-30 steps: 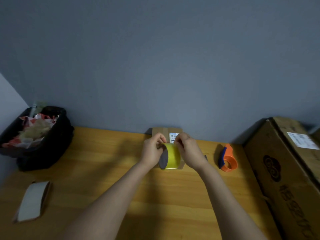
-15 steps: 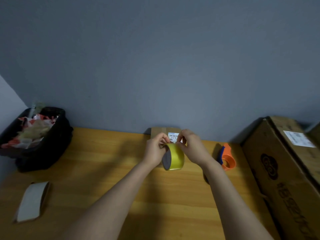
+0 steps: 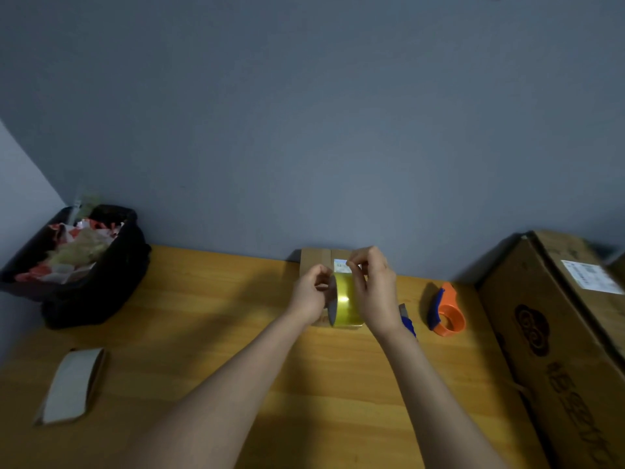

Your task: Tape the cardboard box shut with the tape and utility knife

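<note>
Tape roll (image 3: 348,301) sits between my two hands, held up just in front of the small cardboard box (image 3: 316,260) that stands at the back of the wooden table (image 3: 203,333) against the wall. My left hand (image 3: 313,294) grips the roll from its left, fingers curled into the core side. My right hand (image 3: 373,292) covers the right side, thumb and forefinger pinched together at the roll's top edge; whether they have the loose end I cannot tell. I see the roll on edge, its axis running left to right, yellow band facing me. A blue utility knife (image 3: 407,321) lies just beside my right wrist, partly hidden, its long axis pointing away from me.
</note>
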